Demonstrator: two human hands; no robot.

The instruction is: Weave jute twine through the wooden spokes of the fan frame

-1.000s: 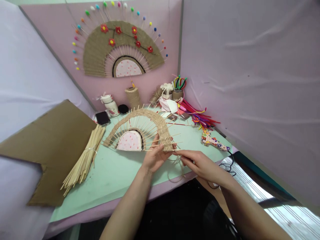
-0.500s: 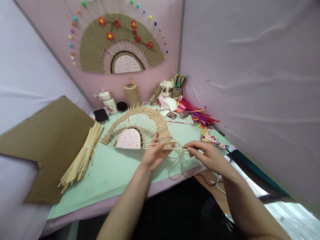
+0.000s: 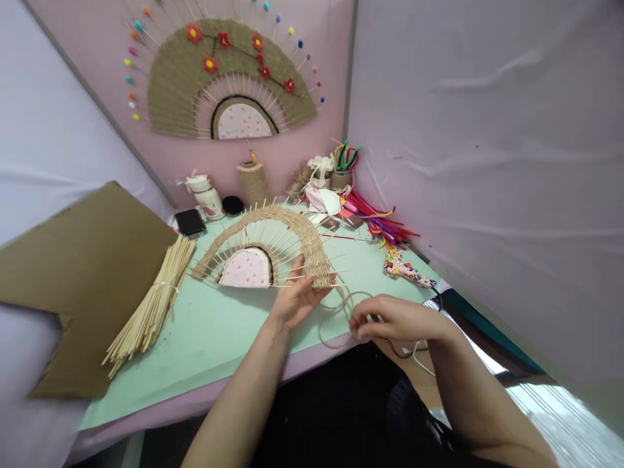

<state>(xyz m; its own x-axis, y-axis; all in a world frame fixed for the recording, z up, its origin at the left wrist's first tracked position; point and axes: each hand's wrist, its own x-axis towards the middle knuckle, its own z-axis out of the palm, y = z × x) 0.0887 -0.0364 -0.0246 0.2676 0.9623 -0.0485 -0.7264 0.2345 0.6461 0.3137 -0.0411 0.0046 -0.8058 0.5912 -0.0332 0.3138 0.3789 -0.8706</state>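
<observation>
A half-woven fan of bamboo sticks and jute twine (image 3: 273,237) lies on the mint green table (image 3: 214,338), with a pink dotted half-disc at its centre. My left hand (image 3: 295,296) grips the fan's lower right end, fingers curled on the sticks and woven band. My right hand (image 3: 390,318) sits near the table's front edge, fingers pinched on the loose jute twine (image 3: 336,312), which loops between the fan and that hand.
A bundle of bamboo sticks (image 3: 156,296) and a cardboard sheet (image 3: 78,273) lie at left. A twine spool (image 3: 253,182), a bottle (image 3: 205,195), a phone (image 3: 189,221), pipe cleaners (image 3: 380,224) and a patterned glue gun (image 3: 407,270) stand at the back and right. A finished fan (image 3: 224,81) hangs on the wall.
My right hand has drawn the twine down and toward me, away from the fan's end, forming a loose loop. My left hand stays on the fan.
</observation>
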